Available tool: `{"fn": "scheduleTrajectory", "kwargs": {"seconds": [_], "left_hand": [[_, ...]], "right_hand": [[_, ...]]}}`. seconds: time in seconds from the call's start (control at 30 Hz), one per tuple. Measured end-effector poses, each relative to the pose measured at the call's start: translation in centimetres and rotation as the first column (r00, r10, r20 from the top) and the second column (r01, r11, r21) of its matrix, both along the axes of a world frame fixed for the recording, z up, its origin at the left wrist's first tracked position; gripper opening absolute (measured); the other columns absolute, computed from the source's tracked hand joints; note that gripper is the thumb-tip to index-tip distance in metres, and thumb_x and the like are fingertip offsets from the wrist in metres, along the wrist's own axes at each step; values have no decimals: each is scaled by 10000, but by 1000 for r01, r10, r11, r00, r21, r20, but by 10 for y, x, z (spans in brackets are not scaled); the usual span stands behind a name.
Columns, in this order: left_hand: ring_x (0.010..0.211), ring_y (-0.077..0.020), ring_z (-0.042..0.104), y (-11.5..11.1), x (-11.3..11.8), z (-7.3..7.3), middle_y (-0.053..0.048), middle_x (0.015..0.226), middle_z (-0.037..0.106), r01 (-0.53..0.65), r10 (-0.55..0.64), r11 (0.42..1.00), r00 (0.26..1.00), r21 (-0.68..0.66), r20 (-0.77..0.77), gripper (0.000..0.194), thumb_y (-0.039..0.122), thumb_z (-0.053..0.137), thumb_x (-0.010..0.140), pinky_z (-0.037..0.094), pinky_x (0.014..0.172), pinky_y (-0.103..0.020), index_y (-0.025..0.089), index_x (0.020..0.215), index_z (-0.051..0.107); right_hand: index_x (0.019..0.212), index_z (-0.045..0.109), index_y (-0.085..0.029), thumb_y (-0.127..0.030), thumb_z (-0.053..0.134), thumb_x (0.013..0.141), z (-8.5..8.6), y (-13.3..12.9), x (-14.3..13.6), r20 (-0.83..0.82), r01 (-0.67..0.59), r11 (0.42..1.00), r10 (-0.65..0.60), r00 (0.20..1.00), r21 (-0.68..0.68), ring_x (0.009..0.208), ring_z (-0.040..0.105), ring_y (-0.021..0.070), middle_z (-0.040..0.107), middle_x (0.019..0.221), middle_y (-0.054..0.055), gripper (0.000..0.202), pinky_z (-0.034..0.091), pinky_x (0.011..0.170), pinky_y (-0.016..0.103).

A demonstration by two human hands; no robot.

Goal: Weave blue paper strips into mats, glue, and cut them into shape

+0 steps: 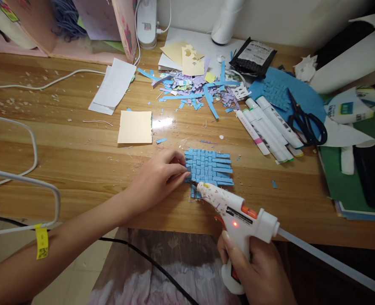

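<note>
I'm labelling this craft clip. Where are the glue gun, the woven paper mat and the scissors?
glue gun (238, 214): head view, white body near the red light
woven paper mat (209, 165): head view, blue middle
scissors (304, 120): head view, black handles
</note>
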State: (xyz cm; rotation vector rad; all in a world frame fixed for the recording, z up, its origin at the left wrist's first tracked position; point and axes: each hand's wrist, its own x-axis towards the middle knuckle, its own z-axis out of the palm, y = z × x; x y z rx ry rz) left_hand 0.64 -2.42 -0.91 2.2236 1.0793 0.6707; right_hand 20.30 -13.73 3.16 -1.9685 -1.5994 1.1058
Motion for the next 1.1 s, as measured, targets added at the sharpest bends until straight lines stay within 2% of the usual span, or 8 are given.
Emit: {"fn": "scheduleTrajectory", "kwargs": {"seconds": [0.2, 0.4, 0.5, 0.63, 0.77, 0.93, 1.1], "left_hand": [[869, -172, 523, 1, 1, -1, -76, 935, 568, 2, -2, 1000, 1000, 1, -3, 160, 190, 525, 864, 461, 751, -326, 157, 801, 668], [868, -174, 520, 0, 0, 0, -76, 929, 573, 10, -9, 999, 1000, 31, -17, 167, 196, 512, 873, 459, 747, -326, 159, 814, 664], [871, -174, 521, -2, -2, 1, -75, 930, 578, 25, -23, 998, 999, 50, -27, 172, 206, 505, 880, 454, 754, -325, 159, 822, 660], [876, -176, 531, -5, -6, 3, -76, 963, 585, 68, -60, 994, 993, 84, -101, 187, 225, 488, 894, 446, 747, -321, 167, 848, 660], [849, -169, 546, -8, -8, 4, -72, 970, 592, 98, -77, 986, 985, 134, -153, 201, 247, 469, 907, 445, 710, -304, 191, 904, 663], [860, -173, 562, -11, -10, 4, -71, 992, 607, 136, -84, 961, 972, 239, -218, 191, 247, 478, 906, 449, 705, -302, 207, 969, 654], [882, -186, 580, -17, -14, 3, -69, 998, 641, 186, -100, 906, 967, 380, -234, 194, 208, 542, 874, 456, 735, -307, 172, 1056, 600]], "right_hand": [[470, 466, -229, -472, 449, 840, 3, 4, -1, 37, -49, 999, 49, 998, 0, 415, 485, 159, 496, 435, 16, 443, 409, 420, 258], [475, 480, -225, -483, 489, 818, 6, 6, -4, -7, 0, 999, 0, 1000, -40, 389, 482, 152, 494, 422, 14, 430, 389, 379, 246], [486, 489, -216, -487, 491, 812, 5, 4, -5, -16, 50, 996, -52, 999, -79, 401, 512, 150, 519, 433, 14, 423, 419, 397, 239], [603, 558, -194, -500, 470, 813, -4, -2, 0, -84, 130, 970, -150, 985, -205, 354, 498, 129, 527, 423, -8, 382, 416, 361, 215], [669, 599, -173, -512, 482, 804, -13, -7, 5, -131, 98, 970, -129, 983, -221, 366, 504, 131, 550, 440, -1, 383, 427, 375, 216], [771, 609, -162, -545, 477, 788, -5, -2, -5, -217, 220, 942, -277, 936, -255, 412, 524, 147, 538, 450, -10, 406, 456, 430, 237], [774, 611, -154, -580, 497, 750, 1, 2, -11, -265, 264, 912, -351, 898, -314, 400, 487, 137, 505, 433, -22, 441, 423, 425, 239]]}}
